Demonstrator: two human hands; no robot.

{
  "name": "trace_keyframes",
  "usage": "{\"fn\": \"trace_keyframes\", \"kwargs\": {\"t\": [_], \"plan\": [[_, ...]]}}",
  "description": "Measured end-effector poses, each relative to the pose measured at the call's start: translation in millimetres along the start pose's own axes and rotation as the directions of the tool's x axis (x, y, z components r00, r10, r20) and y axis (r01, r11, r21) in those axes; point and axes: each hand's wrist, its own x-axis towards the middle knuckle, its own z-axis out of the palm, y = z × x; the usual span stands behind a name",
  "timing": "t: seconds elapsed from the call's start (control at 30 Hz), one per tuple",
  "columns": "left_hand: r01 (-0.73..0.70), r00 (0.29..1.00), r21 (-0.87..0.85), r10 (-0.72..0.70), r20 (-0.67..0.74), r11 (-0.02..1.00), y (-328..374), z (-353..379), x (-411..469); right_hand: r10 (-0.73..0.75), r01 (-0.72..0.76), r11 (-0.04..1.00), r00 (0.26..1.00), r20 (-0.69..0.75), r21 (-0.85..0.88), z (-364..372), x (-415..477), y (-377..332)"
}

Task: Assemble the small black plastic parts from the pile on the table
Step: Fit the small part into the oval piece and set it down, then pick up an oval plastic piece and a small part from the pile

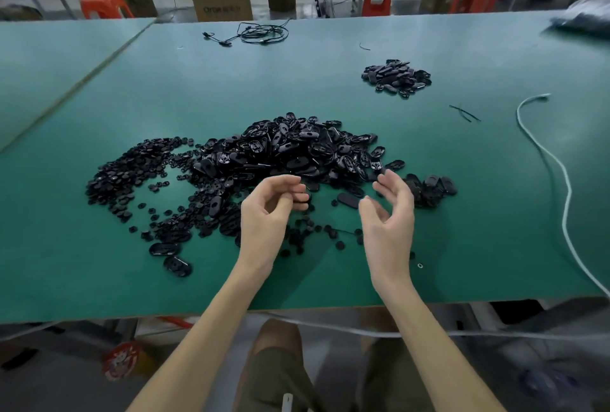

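Observation:
A big pile of black oval plastic shells lies in the middle of the green table. To its left spreads a heap of small round black parts. A smaller, separate pile of black parts sits further back on the right. My left hand hovers just in front of the big pile with its fingers curled; whether it holds a small part I cannot tell. My right hand floats beside it, palm turned inward, fingers relaxed and empty. A single oval shell lies on the table between the hands.
A white cord runs along the table's right side. A coil of black cable lies at the far edge, thin black ties at right. A dark bag sits at the far right corner. Cardboard boxes and orange stools stand beyond the table.

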Motion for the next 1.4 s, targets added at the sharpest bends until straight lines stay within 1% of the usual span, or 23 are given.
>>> {"fn": "trace_keyframes", "kwargs": {"t": [0.07, 0.17, 0.27, 0.33, 0.4, 0.43, 0.5, 0.53, 0.57, 0.63, 0.7, 0.73, 0.83, 0.97, 1.07, 1.13, 1.2, 1.27, 1.33, 1.4], "plan": [[0.053, 0.997, -0.070, -0.057, -0.044, 0.996, 1, -3, 2, -0.034, 0.039, 0.998, 0.996, 0.086, -0.057, 2, -3, -3], [0.073, 0.996, -0.057, -0.076, -0.041, 0.996, 2, -9, 5, -0.029, 0.052, 0.993, 0.977, 0.210, -0.105, 2, -4, -6], [0.028, 1.000, 0.093, -0.026, -0.014, 0.995, 4, -12, 13, -0.016, 0.057, 0.988, 0.964, 0.267, -0.145, -1, 7, -8], [-0.038, 0.999, 0.239, 0.037, 0.009, 0.970, 5, -12, 21, -0.040, 0.110, 0.967, 0.957, 0.287, -0.232, -6, 18, -8], [-0.131, 0.991, 0.418, 0.113, 0.068, 0.899, 6, -13, 29, -0.069, 0.212, 0.900, 0.932, 0.355, -0.380, -10, 30, -7], [-0.173, 0.984, 0.509, 0.125, 0.126, 0.844, 5, -13, 33, -0.071, 0.272, 0.848, 0.909, 0.410, -0.456, -12, 36, -6], [-0.235, 0.965, 0.672, 0.085, 0.248, 0.702, 1, -13, 41, -0.055, 0.378, 0.748, 0.854, 0.517, -0.545, -12, 45, -3], [-0.248, 0.959, 0.726, 0.055, 0.278, 0.641, -1, -13, 44, -0.046, 0.412, 0.721, 0.831, 0.555, -0.558, -11, 46, -2], [-0.251, 0.957, 0.754, 0.040, 0.287, 0.607, -4, -12, 46, -0.041, 0.436, 0.706, 0.812, 0.582, -0.558, -9, 47, -1], [-0.245, 0.961, 0.761, 0.048, 0.271, 0.601, -7, -12, 50, -0.081, 0.509, 0.655, 0.782, 0.619, -0.558, -3, 45, 1], [-0.224, 0.968, 0.747, 0.055, 0.244, 0.626, -7, -11, 52, -0.131, 0.611, 0.562, 0.731, 0.670, -0.558, 7, 41, 1], [-0.209, 0.971, 0.740, 0.049, 0.232, 0.640, -7, -11, 54, -0.120, 0.634, 0.544, 0.707, 0.697, -0.550, 12, 39, 1], [-0.183, 0.976, 0.733, 0.030, 0.217, 0.655, -7, -13, 61, -0.045, 0.630, 0.548, 0.679, 0.733, -0.550, 26, 38, 2], [-0.193, 0.976, 0.716, 0.054, 0.213, 0.670, -9, -16, 68, -0.074, 0.586, 0.621, 0.705, 0.705, -0.521, 38, 46, 4], [-0.233, 0.971, 0.700, 0.122, 0.205, 0.676, -7, -18, 70, -0.084, 0.536, 0.687, 0.729, 0.679, -0.490, 41, 52, 7], [-0.272, 0.961, 0.680, 0.226, 0.159, 0.681, -5, -20, 71, -0.103, 0.495, 0.743, 0.750, 0.654, -0.451, 39, 55, 10], [-0.349, 0.919, 0.698, 0.372, 0.126, 0.625, -4, -21, 69, -0.098, 0.410, 0.825, 0.782, 0.616, -0.389, 35, 56, 10], [-0.422, 0.867, 0.728, 0.475, 0.149, 0.541, -3, -21, 67, -0.072, 0.301, 0.901, 0.814, 0.577, -0.312, 33, 59, 10], [-0.440, 0.851, 0.758, 0.494, 0.179, 0.483, -2, -19, 65, -0.055, 0.239, 0.934, 0.830, 0.555, -0.265, 32, 61, 10], [-0.445, 0.839, 0.791, 0.505, 0.204, 0.420, 2, -15, 66, -0.055, 0.217, 0.948, 0.832, 0.552, -0.233, 31, 62, 10]]}}
